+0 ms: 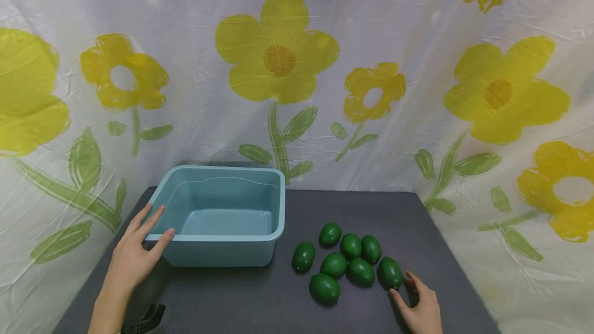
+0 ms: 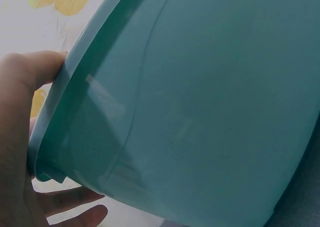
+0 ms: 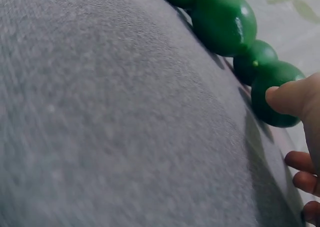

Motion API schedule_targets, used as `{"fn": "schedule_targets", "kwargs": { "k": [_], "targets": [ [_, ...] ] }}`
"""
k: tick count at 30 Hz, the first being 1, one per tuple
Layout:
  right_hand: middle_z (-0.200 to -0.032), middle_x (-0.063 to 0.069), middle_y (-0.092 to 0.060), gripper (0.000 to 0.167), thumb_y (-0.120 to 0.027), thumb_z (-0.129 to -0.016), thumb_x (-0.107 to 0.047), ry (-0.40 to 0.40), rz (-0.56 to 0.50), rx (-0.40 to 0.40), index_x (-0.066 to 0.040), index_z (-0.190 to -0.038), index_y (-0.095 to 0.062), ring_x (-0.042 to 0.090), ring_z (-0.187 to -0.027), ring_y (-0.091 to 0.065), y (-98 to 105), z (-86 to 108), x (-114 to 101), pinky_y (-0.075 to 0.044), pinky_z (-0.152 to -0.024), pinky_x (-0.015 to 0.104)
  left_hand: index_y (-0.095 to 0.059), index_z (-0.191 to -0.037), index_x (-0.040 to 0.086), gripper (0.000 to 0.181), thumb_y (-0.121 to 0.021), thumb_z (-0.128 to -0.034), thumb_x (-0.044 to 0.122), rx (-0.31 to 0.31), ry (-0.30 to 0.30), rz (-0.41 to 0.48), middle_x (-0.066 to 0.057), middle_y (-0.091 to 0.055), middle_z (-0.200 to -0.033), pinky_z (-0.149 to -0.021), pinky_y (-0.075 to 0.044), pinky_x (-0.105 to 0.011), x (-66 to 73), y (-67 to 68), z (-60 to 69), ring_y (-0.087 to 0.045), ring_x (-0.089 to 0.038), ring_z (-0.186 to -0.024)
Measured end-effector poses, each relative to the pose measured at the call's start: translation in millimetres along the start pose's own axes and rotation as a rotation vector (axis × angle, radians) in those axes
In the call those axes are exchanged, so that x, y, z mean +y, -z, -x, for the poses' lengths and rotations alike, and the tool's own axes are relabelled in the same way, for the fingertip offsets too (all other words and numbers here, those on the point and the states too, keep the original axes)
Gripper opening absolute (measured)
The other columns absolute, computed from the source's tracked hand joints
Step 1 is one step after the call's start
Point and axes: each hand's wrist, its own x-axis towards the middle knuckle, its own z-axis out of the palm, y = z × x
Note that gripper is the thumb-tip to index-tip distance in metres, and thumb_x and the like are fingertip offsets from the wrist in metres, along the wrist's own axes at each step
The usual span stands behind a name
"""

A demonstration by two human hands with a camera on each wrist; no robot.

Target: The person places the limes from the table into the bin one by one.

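Observation:
In the head view my left hand (image 1: 135,254) rests at the near left corner of a light blue plastic bin (image 1: 218,252), its fingers spread over the rim. The left wrist view shows the thumb against the bin's rim (image 2: 62,94) and other fingers by the outer wall. My right hand (image 1: 419,305) is beside the rightmost of several glossy green limes (image 1: 390,273), thumb and fingers apart around its near right side. From the right wrist, the thumb overlaps that lime (image 3: 275,107); whether it touches cannot be told.
Other limes (image 1: 325,288) lie loosely grouped right of the bin on the dark grey table (image 1: 232,298). Inside, the bin's floor (image 1: 227,222) shows bare. A white curtain with yellow flowers (image 1: 278,61) hangs behind and along both sides.

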Motion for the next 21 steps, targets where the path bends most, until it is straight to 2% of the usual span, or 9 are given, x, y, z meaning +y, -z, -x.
{"fn": "schedule_targets", "kwargs": {
  "k": [7, 13, 17, 21],
  "targets": [
    [-0.122, 0.03, -0.071, 0.074, -0.087, -0.088, -0.031, 0.072, -0.032, 0.035, 0.005, -0.145, -0.057, 0.05, -0.113, -0.063, -9.9, -2.6, -3.2, -0.049, -0.094, 0.069, -0.04, -0.166, 0.018, 0.071, -0.066, -0.105, 0.043, 0.001, 0.001, 0.001, -0.02, -0.025, -0.173, -0.096, -0.033, -0.084, 0.7, 0.5, -0.1, -0.03, -0.058, -0.151],
    [-0.126, 0.031, -0.069, 0.078, -0.089, -0.087, -0.033, 0.1, -0.065, 0.048, 0.003, -0.148, -0.057, 0.053, -0.115, -0.062, -17.1, -7.1, -6.7, -0.049, -0.095, 0.071, -0.039, -0.166, 0.018, 0.071, -0.066, -0.1055, 0.042, -0.006, -0.003, 0.001, -0.02, -0.024, -0.174, -0.095, -0.033, -0.084, 0.6, 0.8, 0.0, -0.03, -0.059, -0.15],
    [-0.129, 0.031, -0.068, 0.079, -0.089, -0.087, -0.036, 0.11, -0.075, 0.058, 0.0, -0.149, -0.057, 0.053, -0.11, -0.064, -19.0, -9.5, -12.1, -0.051, -0.089, 0.071, -0.039, -0.166, 0.018, 0.071, -0.066, -0.1053, 0.043, -0.005, 0.002, -0.002, -0.02, -0.025, -0.173, -0.096, -0.033, -0.084, 0.6, 0.3, -0.1, -0.03, -0.059, -0.151],
    [-0.125, 0.03, -0.07, 0.074, -0.089, -0.087, -0.032, 0.111, -0.078, 0.098, -0.001, -0.146, -0.059, 0.05, -0.104, -0.065, -20.7, -10.7, -16.4, -0.053, -0.085, 0.069, -0.039, -0.166, 0.018, 0.071, -0.066, -0.1052, 0.043, -0.003, 0.005, -0.004, -0.02, -0.025, -0.173, -0.096, -0.033, -0.084, 1.0, 0.4, -0.6, -0.03, -0.059, -0.151]
  ]
}}
